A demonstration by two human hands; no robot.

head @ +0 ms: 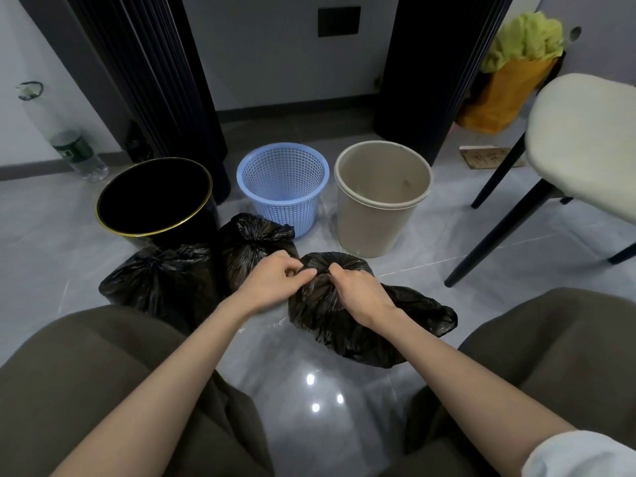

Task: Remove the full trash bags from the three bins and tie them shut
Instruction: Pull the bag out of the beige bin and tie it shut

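Note:
Three bins stand in a row on the floor, all without bags: a black bin with a gold rim, a blue mesh basket and a beige bin. Three black trash bags lie in front of them. The left bag and the middle bag have gathered, closed tops. My left hand and my right hand both pinch the bunched neck of the right bag, fingers close together at its top.
A chair with a pale seat and black legs stands at the right. A plastic bottle leans by the left wall. Dark fluted columns rise behind the bins. An orange bag with green cloth sits at the back right. My knees frame the bottom.

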